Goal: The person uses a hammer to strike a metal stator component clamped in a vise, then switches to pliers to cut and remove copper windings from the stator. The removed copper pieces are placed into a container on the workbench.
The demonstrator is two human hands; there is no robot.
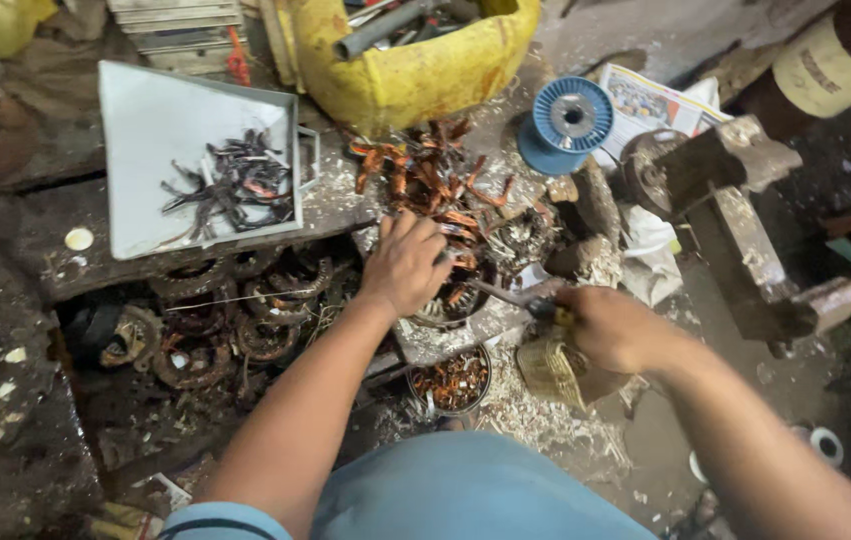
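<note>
Below, left hand pressed fingers-curled on round motor stator at bench edge, gripping its rim. Right hand closed around screwdriver, tip at stator. Copper wire scraps heaped just behind; grey tray to left; blue spool beyond.

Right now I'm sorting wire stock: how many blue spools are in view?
1. The blue spool lies on the bench beside the yellow tub, beyond the left hand. Others may be hidden under the clutter.
</note>
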